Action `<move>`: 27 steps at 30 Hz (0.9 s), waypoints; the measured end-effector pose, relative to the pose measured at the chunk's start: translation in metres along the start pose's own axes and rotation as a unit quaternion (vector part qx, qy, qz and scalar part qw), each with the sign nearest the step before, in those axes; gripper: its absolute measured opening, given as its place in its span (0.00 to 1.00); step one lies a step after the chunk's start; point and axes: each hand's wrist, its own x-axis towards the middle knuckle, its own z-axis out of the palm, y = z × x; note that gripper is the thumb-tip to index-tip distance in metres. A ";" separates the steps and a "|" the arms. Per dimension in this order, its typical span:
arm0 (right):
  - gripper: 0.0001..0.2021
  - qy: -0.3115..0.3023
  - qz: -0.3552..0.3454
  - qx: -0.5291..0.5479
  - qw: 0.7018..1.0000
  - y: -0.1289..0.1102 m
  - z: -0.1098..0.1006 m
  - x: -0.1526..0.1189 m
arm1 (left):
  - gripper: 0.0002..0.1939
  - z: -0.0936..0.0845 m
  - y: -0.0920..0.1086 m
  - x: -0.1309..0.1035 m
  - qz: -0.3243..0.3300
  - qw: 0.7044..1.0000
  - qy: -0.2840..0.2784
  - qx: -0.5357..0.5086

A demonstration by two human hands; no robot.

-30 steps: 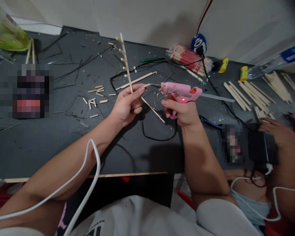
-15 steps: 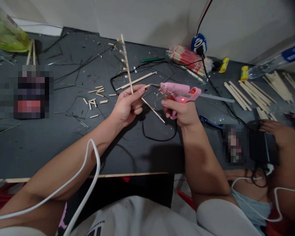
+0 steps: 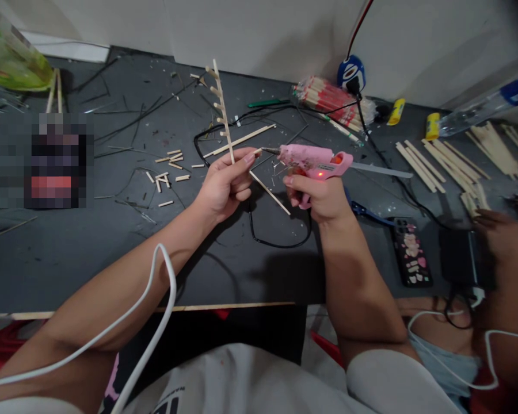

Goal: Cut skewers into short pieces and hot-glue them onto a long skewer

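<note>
My left hand (image 3: 228,184) is closed around a long thin wooden stick (image 3: 224,112) that has several short pegs stuck along its upper part. Between thumb and forefinger it also pinches a short wooden piece (image 3: 258,152). My right hand (image 3: 317,192) grips a pink hot glue gun (image 3: 308,158), its orange light lit and a clear glue stick (image 3: 382,170) jutting from the back. The gun's metal nozzle (image 3: 271,150) points left and is at the tip of the short piece; whether they touch I cannot tell. Short cut sticks (image 3: 168,175) lie left of my left hand.
A black cord (image 3: 280,246) loops below the glue gun. On the right lie wooden sticks (image 3: 449,164), a phone (image 3: 412,253), a black adapter (image 3: 457,259) and a co-worker's hand (image 3: 507,230). Behind are packaged sticks (image 3: 323,98) and a plastic bottle (image 3: 470,118).
My hands, the stick and the glue gun stay almost still. On the right, the co-worker's hand has shifted slightly, beside the wooden pieces there.
</note>
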 end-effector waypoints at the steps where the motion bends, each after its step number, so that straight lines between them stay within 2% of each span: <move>1: 0.12 0.000 0.001 0.001 1.000 0.000 0.000 0.000 | 0.12 0.000 0.000 0.000 0.002 1.000 -0.006 -0.006; 12: 0.12 0.005 0.013 -0.004 1.000 -0.001 0.000 0.000 | 0.10 0.001 0.000 0.000 -0.005 1.000 -0.004 -0.013; 27: 0.12 -0.018 0.009 -0.003 1.000 0.000 -0.001 0.001 | 0.10 0.002 0.002 -0.001 -0.006 1.000 -0.010 -0.029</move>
